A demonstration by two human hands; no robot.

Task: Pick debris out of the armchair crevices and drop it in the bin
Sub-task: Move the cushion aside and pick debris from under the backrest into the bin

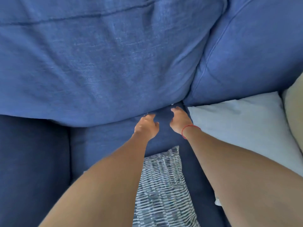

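Note:
I look down at a blue armchair. Its big back cushion [98, 68] bulges over the dark blue seat [105, 141]. My left hand [146, 126] reaches to the crevice under that cushion, fingers curled at the seam, and I cannot see anything in it. Just right of it my right hand [179, 121], with a red string on the wrist, has its fingers spread and its tips at the crevice. A tiny white speck [172, 104] shows in the crevice just above the right fingertips. No bin is in view.
A second blue cushion [255, 51] fills the upper right. A pale blue pillow [242, 125] and a cream pillow [295, 115] lie at the right. A blue-and-white patterned pillow [164, 185] lies on the seat between my forearms. The dark armrest [32, 169] stands at the left.

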